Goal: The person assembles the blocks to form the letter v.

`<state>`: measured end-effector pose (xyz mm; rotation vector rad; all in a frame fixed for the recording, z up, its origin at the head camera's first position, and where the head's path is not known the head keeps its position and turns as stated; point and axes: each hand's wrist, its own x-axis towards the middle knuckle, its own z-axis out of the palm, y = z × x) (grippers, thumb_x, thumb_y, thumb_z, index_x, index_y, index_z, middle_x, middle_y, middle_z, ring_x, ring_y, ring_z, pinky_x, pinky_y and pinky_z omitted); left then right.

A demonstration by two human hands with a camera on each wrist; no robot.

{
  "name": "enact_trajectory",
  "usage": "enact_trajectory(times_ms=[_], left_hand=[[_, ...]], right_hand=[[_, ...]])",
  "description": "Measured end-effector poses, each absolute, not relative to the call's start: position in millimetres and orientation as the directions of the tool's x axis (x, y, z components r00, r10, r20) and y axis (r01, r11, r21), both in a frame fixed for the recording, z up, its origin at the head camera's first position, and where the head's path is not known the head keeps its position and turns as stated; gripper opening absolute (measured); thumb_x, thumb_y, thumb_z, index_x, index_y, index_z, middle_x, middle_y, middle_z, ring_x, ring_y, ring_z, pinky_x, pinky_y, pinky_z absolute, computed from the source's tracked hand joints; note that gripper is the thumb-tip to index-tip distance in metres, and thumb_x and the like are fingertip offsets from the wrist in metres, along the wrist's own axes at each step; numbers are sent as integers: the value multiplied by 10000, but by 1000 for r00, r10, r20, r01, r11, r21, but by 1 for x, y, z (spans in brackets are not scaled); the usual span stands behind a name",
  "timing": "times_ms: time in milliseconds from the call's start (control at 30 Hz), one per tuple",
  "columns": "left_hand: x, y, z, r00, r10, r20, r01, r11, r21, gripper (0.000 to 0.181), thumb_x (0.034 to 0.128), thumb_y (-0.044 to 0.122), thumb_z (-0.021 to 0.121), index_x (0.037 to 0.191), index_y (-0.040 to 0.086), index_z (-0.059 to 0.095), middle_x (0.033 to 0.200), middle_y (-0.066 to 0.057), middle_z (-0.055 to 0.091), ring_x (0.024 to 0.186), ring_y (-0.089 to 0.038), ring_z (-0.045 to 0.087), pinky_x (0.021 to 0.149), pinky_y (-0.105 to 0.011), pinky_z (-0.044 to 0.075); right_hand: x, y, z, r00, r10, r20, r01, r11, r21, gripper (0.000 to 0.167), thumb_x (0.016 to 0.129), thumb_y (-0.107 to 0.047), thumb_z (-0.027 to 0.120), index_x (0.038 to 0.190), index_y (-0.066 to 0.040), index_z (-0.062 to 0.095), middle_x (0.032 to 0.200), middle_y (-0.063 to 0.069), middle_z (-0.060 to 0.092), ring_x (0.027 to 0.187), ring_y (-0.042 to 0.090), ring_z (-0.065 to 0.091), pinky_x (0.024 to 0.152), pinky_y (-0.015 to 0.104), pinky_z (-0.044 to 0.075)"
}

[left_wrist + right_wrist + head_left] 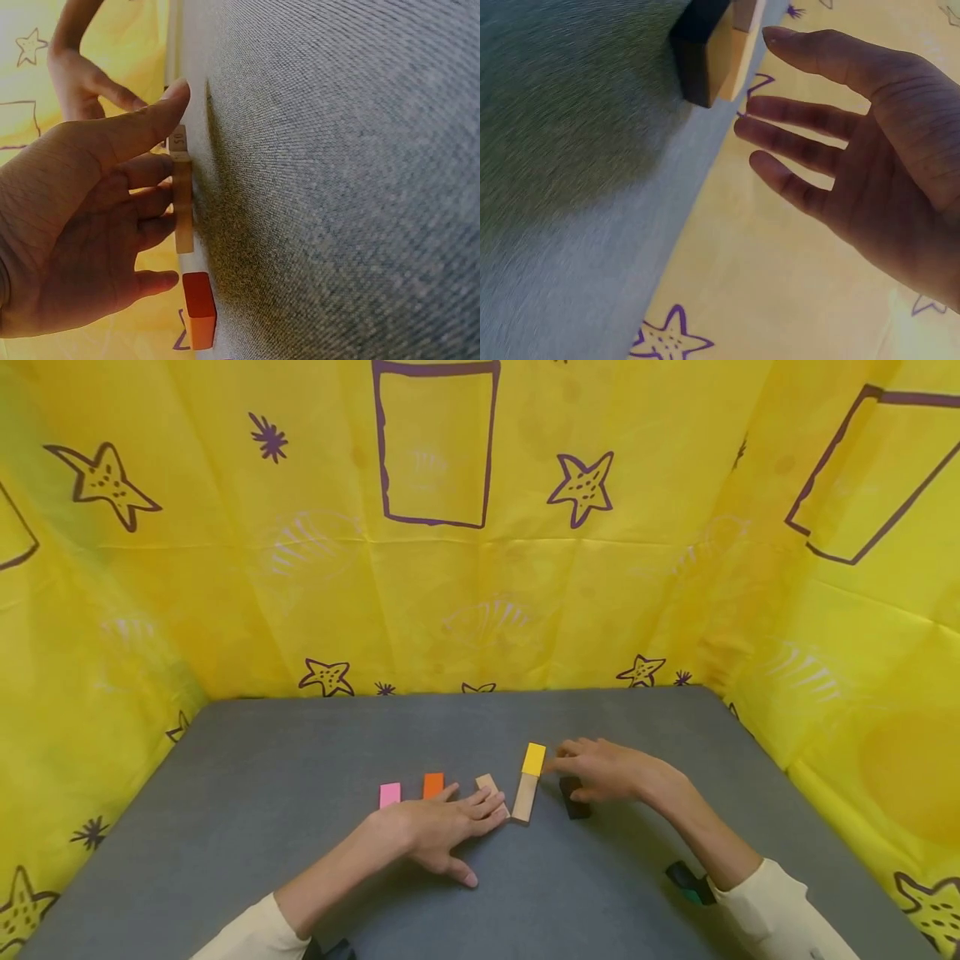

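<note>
My left hand (442, 828) reaches across the table with its fingers extended, their tips resting on a slanted bare-wood block (486, 782). Just right of it, a second bare-wood block (524, 799) lies end to end with a yellow block (533, 759), forming one strip. My right hand (611, 770) hovers beside the yellow block, fingers loosely bent and holding nothing; in the right wrist view its palm is bare. Partly beneath that hand is a black block (573, 806), seen also as a dark block (697, 64) in the right wrist view.
An orange block (433, 785) and a pink block (389, 794) lie to the left, both partly covered by my left hand. The grey table (300, 735) ends at a yellow patterned cloth (435, 593) on the back and sides.
</note>
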<state>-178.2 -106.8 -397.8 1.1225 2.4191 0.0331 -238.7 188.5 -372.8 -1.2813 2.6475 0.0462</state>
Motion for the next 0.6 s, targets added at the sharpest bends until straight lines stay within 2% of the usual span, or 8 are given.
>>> enact_trajectory(times_ms=[200, 600], left_hand=[[-178, -106, -398, -557, 726, -403, 717, 665, 207, 920, 962, 543, 690, 1683, 212, 223, 1785, 23, 102, 1664, -165, 86, 1339, -568, 125], [-180, -105, -397, -549, 725, -416, 717, 664, 212, 924, 960, 538, 691, 1683, 210, 220, 1784, 24, 102, 1666, -171, 82, 1340, -571, 113]], right_hand=[[-231, 198, -375, -596, -781, -185, -789, 613, -43, 461, 916, -175, 810, 1350, -206, 658, 1230, 73, 648, 1034, 233, 629, 892, 455, 584], [-222, 210, -384, -595, -784, -176, -788, 612, -65, 423, 906, -132, 812, 1301, -219, 688, 1254, 56, 649, 1060, 222, 634, 912, 448, 584]])
